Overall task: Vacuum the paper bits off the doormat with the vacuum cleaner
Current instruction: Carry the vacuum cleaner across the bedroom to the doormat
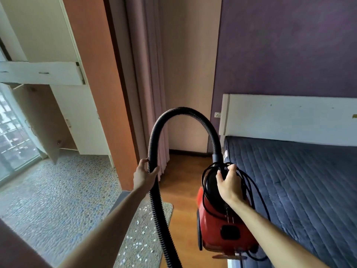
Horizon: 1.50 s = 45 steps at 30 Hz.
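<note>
A red and black vacuum cleaner (222, 227) hangs in the air over the wooden floor, beside the bed. My right hand (229, 182) grips its top handle together with loops of black power cord (257, 196). A black ribbed hose (154, 144) arches up from the cleaner's top and runs down to the bottom edge of the view. My left hand (144, 175) is closed around that hose. Below, a grey speckled doormat (143, 235) lies on the floor, strewn with several white paper bits (138, 245). The hose's nozzle end is out of view.
A bed with a dark blue quilted mattress (301, 190) and white headboard (286, 118) fills the right. A wall socket (217, 114) sits left of the headboard. Pink curtains (148, 89) hang ahead. A pebble-patterned floor (54, 192), white cabinets and a window lie left.
</note>
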Each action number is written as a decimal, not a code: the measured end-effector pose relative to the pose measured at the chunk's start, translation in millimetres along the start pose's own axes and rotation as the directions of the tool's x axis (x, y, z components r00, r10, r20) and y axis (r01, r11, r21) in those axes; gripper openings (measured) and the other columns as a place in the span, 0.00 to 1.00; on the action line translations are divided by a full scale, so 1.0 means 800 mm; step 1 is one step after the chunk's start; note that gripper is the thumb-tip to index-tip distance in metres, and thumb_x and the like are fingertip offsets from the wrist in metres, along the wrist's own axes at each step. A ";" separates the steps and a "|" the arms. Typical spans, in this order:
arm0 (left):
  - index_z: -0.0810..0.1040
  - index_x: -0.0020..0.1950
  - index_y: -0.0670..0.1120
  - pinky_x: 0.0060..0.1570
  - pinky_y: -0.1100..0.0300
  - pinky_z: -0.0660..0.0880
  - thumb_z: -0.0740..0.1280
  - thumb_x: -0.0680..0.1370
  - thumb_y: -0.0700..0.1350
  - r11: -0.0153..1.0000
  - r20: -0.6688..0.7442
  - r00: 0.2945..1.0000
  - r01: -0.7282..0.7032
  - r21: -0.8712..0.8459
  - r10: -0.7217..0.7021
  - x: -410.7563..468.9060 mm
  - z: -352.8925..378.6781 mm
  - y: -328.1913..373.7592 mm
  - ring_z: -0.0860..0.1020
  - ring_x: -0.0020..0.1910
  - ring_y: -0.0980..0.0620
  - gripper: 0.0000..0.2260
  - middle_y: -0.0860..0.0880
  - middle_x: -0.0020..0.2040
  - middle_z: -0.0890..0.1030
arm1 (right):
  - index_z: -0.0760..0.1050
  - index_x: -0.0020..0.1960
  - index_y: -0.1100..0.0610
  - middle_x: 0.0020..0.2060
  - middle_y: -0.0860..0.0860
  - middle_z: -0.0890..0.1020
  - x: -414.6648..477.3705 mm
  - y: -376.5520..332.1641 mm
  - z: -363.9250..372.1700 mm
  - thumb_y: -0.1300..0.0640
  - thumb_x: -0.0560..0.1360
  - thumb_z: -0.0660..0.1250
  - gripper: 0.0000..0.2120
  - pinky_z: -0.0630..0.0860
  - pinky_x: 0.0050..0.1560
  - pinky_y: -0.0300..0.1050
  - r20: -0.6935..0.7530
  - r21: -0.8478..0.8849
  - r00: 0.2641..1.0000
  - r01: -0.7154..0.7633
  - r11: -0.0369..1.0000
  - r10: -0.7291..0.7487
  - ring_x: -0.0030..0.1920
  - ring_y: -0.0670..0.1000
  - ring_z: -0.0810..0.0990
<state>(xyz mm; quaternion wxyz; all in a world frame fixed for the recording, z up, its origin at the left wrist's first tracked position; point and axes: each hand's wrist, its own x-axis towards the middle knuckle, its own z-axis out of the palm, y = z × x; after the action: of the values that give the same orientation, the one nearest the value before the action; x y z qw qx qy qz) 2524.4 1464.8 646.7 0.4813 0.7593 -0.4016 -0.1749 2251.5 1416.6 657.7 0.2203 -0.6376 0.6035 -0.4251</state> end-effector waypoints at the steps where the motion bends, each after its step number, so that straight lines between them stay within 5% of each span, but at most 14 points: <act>1: 0.72 0.62 0.47 0.35 0.61 0.75 0.73 0.76 0.48 1.000 0.008 1.000 -0.006 -0.008 0.006 0.018 0.007 0.001 0.81 0.38 0.48 0.18 0.45 0.50 0.82 | 0.67 0.57 0.64 0.47 0.63 0.81 0.016 -0.003 0.009 0.58 0.78 0.65 0.13 0.68 0.39 0.43 -0.003 -0.007 1.000 -0.001 1.000 0.001 0.47 0.63 0.81; 5: 0.72 0.60 0.46 0.33 0.63 0.71 0.72 0.76 0.47 1.000 0.015 1.000 -0.014 -0.008 0.014 0.087 0.031 0.008 0.78 0.36 0.54 0.17 0.48 0.50 0.80 | 0.68 0.59 0.65 0.48 0.63 0.80 0.079 -0.012 0.040 0.57 0.79 0.65 0.14 0.67 0.36 0.41 -0.020 -0.029 1.000 -0.013 0.999 0.013 0.47 0.62 0.80; 17: 0.71 0.60 0.52 0.44 0.50 0.82 0.74 0.74 0.51 1.000 0.065 0.998 -0.020 0.004 0.019 0.270 0.127 0.017 0.83 0.43 0.46 0.18 0.47 0.52 0.82 | 0.69 0.57 0.65 0.47 0.63 0.80 0.249 0.007 0.119 0.59 0.78 0.66 0.12 0.67 0.40 0.44 -0.072 0.017 0.993 -0.097 0.995 0.097 0.47 0.63 0.80; 26: 0.70 0.61 0.52 0.36 0.58 0.77 0.72 0.76 0.48 0.999 0.069 0.997 0.021 -0.026 -0.019 0.429 0.242 0.043 0.81 0.35 0.51 0.17 0.51 0.37 0.82 | 0.68 0.55 0.63 0.47 0.61 0.80 0.429 0.046 0.191 0.58 0.78 0.65 0.11 0.66 0.39 0.42 -0.035 0.007 0.996 -0.086 0.996 0.086 0.46 0.61 0.80; 33: 0.71 0.63 0.54 0.45 0.49 0.82 0.73 0.74 0.53 0.999 0.053 0.997 0.050 0.022 -0.051 0.558 0.319 0.050 0.83 0.40 0.48 0.20 0.45 0.45 0.84 | 0.67 0.59 0.63 0.51 0.61 0.82 0.556 0.075 0.243 0.55 0.79 0.64 0.14 0.69 0.39 0.42 0.013 -0.042 0.996 -0.092 0.995 0.093 0.49 0.62 0.82; 45: 0.72 0.62 0.53 0.39 0.54 0.80 0.73 0.75 0.52 0.993 0.074 0.992 0.101 0.056 -0.105 0.714 0.407 0.034 0.82 0.37 0.49 0.19 0.46 0.44 0.83 | 0.67 0.57 0.64 0.39 0.54 0.78 0.709 0.101 0.337 0.58 0.79 0.64 0.11 0.68 0.33 0.42 0.058 -0.038 0.992 -0.109 0.993 0.111 0.43 0.61 0.82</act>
<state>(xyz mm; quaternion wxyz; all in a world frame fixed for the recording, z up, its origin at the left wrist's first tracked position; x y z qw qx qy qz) 2652.2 822.5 585.0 0.4361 0.7839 -0.3845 -0.2180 2371.4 797.0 604.3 0.2501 -0.6197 0.6381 -0.3823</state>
